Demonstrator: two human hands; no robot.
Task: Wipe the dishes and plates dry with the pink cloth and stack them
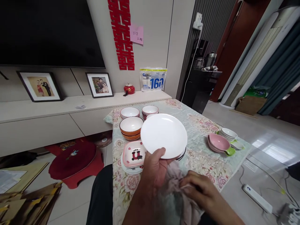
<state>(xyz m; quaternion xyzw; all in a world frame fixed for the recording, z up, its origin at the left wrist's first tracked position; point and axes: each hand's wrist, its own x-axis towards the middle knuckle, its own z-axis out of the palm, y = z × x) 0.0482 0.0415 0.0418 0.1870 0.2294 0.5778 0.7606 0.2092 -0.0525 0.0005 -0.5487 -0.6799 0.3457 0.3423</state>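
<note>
A round white plate [165,134] is raised over the table, tilted toward me. My left hand [156,164] grips its near edge, thumb on top and fingers underneath. Below and to the right, my right hand [197,187] is closed on a crumpled greyish-pink cloth [174,178], which is partly smeared by motion. Left of the plate, a pink-rimmed square dish [134,153] with a cat print rests on a stack of plates [131,169]. Behind it stand brown bowls [131,126]. Dark-rimmed dishes [182,154] show partly beneath the white plate.
More bowls [129,112] stand at the back of the flowered tablecloth [194,125]. Pink leaf-shaped bowls [219,142] and small white dishes [228,132] sit at the right. A red stool [77,168] is on the left floor; a power strip [257,198] lies right.
</note>
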